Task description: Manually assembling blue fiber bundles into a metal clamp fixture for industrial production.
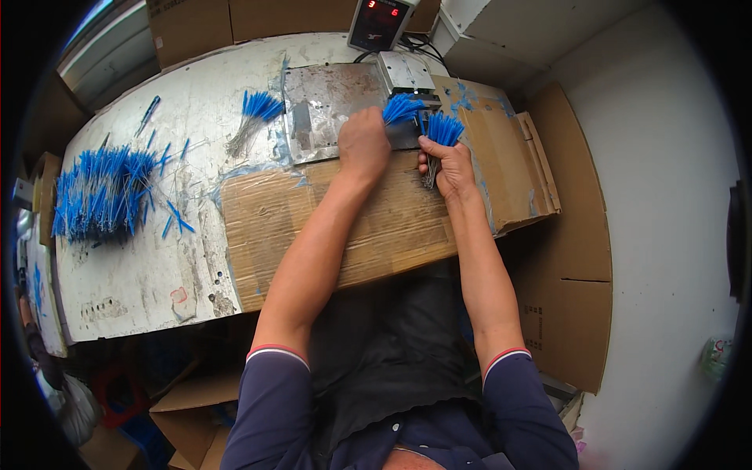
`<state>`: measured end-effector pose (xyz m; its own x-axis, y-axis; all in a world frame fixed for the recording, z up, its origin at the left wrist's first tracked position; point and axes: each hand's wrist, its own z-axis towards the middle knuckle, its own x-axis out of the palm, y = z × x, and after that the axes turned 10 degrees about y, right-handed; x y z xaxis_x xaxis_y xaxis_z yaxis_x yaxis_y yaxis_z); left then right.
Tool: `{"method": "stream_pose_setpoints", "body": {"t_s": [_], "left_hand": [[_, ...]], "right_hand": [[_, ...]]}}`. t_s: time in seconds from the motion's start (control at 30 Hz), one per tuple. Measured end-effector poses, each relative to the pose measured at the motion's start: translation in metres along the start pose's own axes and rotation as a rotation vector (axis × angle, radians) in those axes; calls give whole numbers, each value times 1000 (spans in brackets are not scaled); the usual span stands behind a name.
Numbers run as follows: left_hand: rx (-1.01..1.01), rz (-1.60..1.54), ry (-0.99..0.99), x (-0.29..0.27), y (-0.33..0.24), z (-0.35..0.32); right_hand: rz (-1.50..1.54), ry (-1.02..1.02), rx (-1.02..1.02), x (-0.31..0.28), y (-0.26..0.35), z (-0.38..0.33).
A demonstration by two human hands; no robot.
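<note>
My left hand (364, 145) is closed over the metal plate, back of the hand up. From its fingers a bundle of thin wires with blue ends (401, 109) sticks out to the right; the wire part is hidden by the hand. My right hand (456, 168), just to the right, grips a second bundle of blue-ended wires (443, 129), blue ends up and bare wires hanging below the fingers. The two bundles are close side by side in front of a small metal device (406, 72). Whether they touch is hard to see.
A loose bunch of blue-ended wires (262, 106) lies left of the metal plate (325, 86). A large pile of them (106, 192) covers the table's left, near a pen (147, 115). Flattened cardboard (337, 227) lines the front edge. A display box with red digits (378, 25) stands behind.
</note>
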<state>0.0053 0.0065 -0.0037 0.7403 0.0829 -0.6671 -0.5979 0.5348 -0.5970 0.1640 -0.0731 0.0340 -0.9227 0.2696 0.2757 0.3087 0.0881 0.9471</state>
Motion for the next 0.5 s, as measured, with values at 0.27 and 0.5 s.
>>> {"method": "stream_pose_setpoints", "body": {"t_s": [0.27,0.5], "left_hand": [[-163,-120,-159,-4,-1,1],[-131,-100,-201,-4,-2,2]], "right_hand": [[-116,-170,-45,25,-6,8],[-178,-314,-114,32,-13,18]]}}
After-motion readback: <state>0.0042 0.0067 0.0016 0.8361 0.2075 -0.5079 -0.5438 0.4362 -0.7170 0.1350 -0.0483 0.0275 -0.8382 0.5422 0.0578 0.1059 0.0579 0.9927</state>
